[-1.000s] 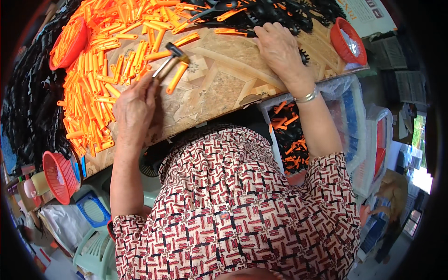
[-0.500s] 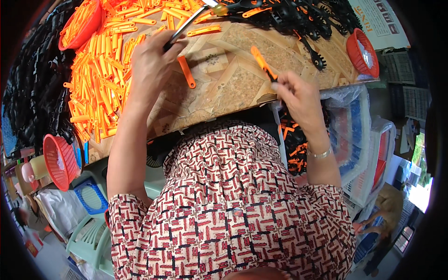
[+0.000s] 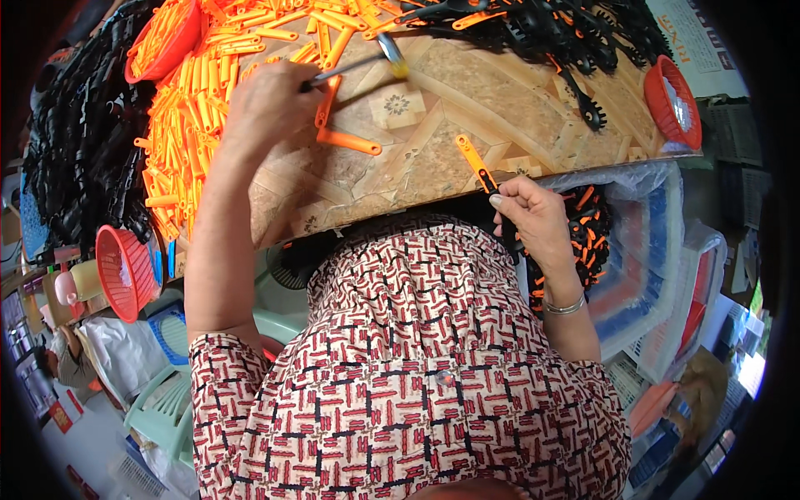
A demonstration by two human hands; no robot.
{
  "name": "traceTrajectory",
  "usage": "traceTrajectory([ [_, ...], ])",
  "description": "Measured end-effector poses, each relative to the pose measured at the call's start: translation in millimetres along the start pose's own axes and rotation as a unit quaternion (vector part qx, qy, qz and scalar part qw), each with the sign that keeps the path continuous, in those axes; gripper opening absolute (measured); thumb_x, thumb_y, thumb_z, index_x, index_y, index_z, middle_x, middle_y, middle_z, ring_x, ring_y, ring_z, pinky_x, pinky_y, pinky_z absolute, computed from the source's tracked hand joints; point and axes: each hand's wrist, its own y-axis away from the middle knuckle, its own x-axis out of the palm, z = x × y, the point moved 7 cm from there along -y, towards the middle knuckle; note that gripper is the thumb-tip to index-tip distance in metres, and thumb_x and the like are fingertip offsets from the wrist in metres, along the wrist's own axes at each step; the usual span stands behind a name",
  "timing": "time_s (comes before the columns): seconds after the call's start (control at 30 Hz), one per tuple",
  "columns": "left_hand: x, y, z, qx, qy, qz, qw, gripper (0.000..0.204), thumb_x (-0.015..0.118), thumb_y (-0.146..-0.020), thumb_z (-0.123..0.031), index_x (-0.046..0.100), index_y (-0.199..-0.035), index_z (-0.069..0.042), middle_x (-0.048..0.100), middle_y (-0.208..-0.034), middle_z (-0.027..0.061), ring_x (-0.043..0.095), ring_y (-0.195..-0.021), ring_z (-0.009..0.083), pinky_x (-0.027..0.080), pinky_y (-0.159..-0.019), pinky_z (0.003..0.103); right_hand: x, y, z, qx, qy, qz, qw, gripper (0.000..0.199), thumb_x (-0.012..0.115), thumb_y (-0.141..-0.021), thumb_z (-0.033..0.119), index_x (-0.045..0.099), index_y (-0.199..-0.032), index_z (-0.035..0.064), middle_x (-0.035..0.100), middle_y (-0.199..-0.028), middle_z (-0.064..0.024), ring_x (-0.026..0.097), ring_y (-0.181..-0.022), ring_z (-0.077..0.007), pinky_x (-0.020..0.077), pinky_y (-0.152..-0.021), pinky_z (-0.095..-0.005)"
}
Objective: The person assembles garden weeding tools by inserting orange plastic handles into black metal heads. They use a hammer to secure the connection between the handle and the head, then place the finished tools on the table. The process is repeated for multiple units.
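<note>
My left hand (image 3: 271,104) is closed round the dark grip of a small hammer (image 3: 392,57), which has a thin metal shaft and a silver and yellow head over the tabletop. Close beside that hand, a loose orange handle piece (image 3: 354,141) lies on the table, and another orange piece (image 3: 329,98) lies partly under the shaft. At the table's front edge my right hand (image 3: 533,215) pinches the black part of a utensil. Its orange handle (image 3: 475,158) points up and away over the table; the lower black end is mostly hidden by my hand.
Orange handles (image 3: 187,117) heap on the left of the wooden table (image 3: 467,92). Black utensil heads (image 3: 575,42) pile at the back right. Red baskets stand at the left (image 3: 125,275), back left (image 3: 171,42) and right (image 3: 673,104). Black-and-orange utensils (image 3: 593,242) fill a space below the right edge.
The hammer's head has come down to the right, and my left hand has tilted with it. My right hand has drawn the utensil nearer me. The view has shifted slightly.
</note>
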Motion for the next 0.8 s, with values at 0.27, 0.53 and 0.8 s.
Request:
traceTrajectory([
  [0.27, -2.4, -40.6, 19.3, -0.017, 0.075, -0.154, 0.985, 0.034, 0.074, -0.092, -0.039, 0.077, -0.107, -0.009, 0.073, -0.083, 0.0098, 0.07, -0.079, 0.0245, 0.052, -0.074, 0.039, 5.0, -1.1, 2.7, 0.028, -0.023, -0.009, 0.999, 0.01, 0.073, -0.096, 0.007, 0.072, -0.093, -0.003, 0.068, -0.069, -0.0009, 0.061, -0.059, -0.004, 0.0484, -0.053, -0.021],
  [0.53, 12.0, -48.9, 19.1, -0.006, 0.046, -0.026, 0.999, 0.034, 0.077, -0.086, -0.036, 0.079, -0.109, -0.01, 0.074, -0.085, 0.0107, 0.073, -0.084, 0.0233, 0.053, -0.075, 0.041, 7.1, -0.3, -4.2, 0.021, -0.014, -0.003, 1.0, 0.014, 0.072, -0.097, 0.011, 0.074, -0.093, -0.0021, 0.068, -0.068, -0.0015, 0.062, -0.059, -0.0063, 0.0494, -0.054, -0.0225],
  [0.8, -10.0, -82.1, 44.3, 0.005, 0.026, -0.17, 0.985, 0.034, 0.07, -0.093, -0.04, 0.079, -0.117, -0.017, 0.074, -0.096, 0.0118, 0.071, -0.086, 0.0284, 0.054, -0.082, 0.043, 11.4, -1.2, -4.0, 0.037, -0.052, 0.018, 0.998, 0.015, 0.07, -0.098, 0.01, 0.072, -0.091, -0.0029, 0.066, -0.068, -0.0024, 0.063, -0.058, -0.0075, 0.0505, -0.054, -0.0233],
])
